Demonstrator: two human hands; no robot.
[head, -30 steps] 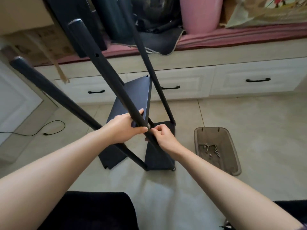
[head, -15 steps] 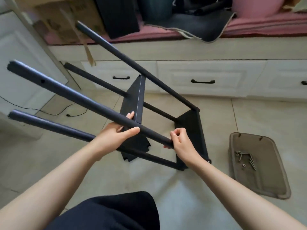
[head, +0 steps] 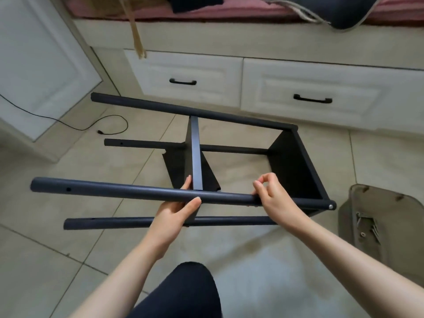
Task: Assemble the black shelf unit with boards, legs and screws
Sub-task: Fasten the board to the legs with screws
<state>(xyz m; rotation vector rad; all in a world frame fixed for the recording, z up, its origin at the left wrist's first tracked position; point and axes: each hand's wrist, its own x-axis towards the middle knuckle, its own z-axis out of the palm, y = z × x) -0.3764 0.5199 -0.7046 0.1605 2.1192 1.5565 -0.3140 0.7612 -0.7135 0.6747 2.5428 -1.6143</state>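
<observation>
Frame is laid sideways; near leg is gripped by left hand and pinched by right hand. Next, middle board likely needs screws.

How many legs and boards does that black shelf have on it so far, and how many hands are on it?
Legs: 4
Boards: 2
Hands: 2, left hand and right hand
Total: 8
</observation>
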